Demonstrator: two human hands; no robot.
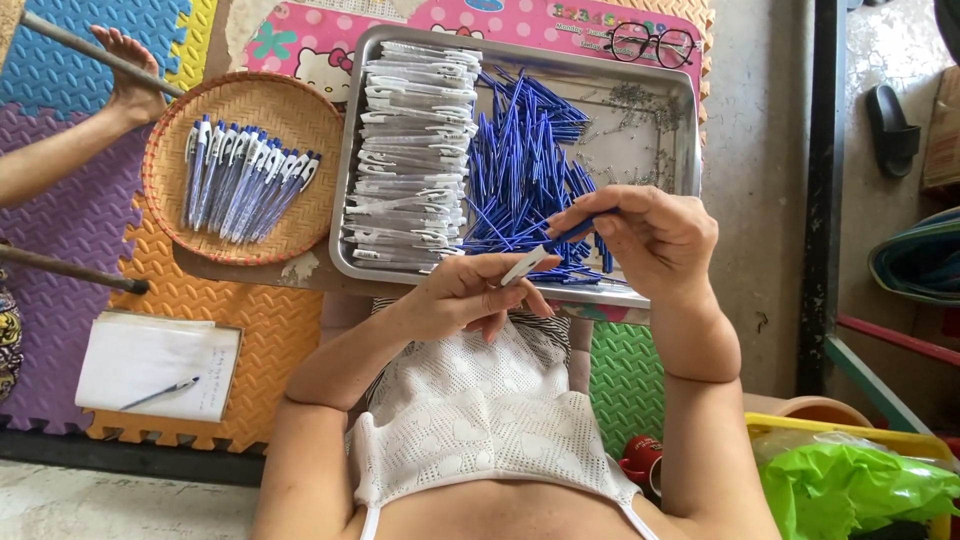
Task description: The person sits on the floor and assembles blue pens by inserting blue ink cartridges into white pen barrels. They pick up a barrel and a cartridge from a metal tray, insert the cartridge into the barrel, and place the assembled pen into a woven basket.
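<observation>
left hand pinches white pen cap | right hand pinches blue barrel, mostly hidden

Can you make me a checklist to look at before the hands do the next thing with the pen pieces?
1. Left hand holds the white pen piece: ok.
2. Right hand pinches the blue pen tube: ok.
3. The two pieces line up end to end: cannot tell.
4. Metal tray has more blue tubes and white pieces: ok.
5. Round basket has room beside the finished pens: ok.
</observation>
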